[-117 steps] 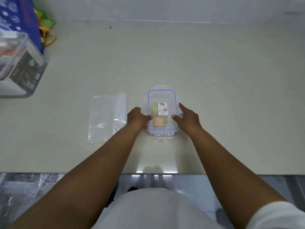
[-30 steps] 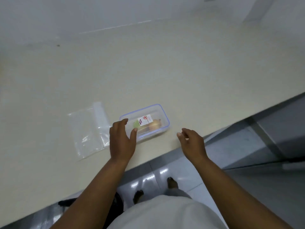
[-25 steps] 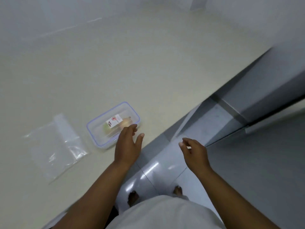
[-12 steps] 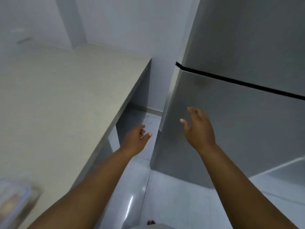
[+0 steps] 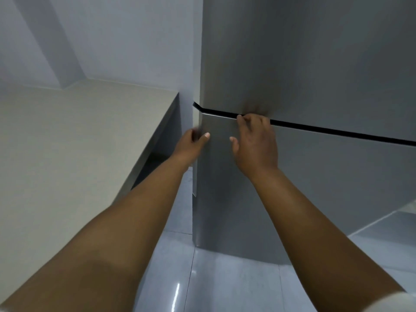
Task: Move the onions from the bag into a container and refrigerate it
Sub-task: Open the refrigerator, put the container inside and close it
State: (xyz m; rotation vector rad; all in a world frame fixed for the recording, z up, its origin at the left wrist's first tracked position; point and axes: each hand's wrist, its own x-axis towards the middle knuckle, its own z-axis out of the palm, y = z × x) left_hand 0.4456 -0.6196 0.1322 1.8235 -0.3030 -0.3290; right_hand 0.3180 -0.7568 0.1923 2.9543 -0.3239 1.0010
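Note:
A grey refrigerator fills the right of the head view; its upper door [image 5: 304,64] and lower door [image 5: 326,176] are split by a black gap [image 5: 337,132], and both look closed. My left hand [image 5: 191,144] grips the lower door's left edge, fingers wrapped behind it and thumb on the front. My right hand [image 5: 254,140] lies on the lower door's front, with its fingertips curled over the top edge at the gap. The container with the onions and the plastic bag are out of view.
The beige counter [image 5: 78,143] runs along the left, and its end stops just short of the refrigerator's side. A glossy grey tiled floor [image 5: 225,278] lies below. Plain pale walls [image 5: 123,41] stand behind the counter.
I turned from the counter to the refrigerator. The closed container stayed on the counter and left the view. Both empty hands rose to the lower door, left on its side edge, right at the gap.

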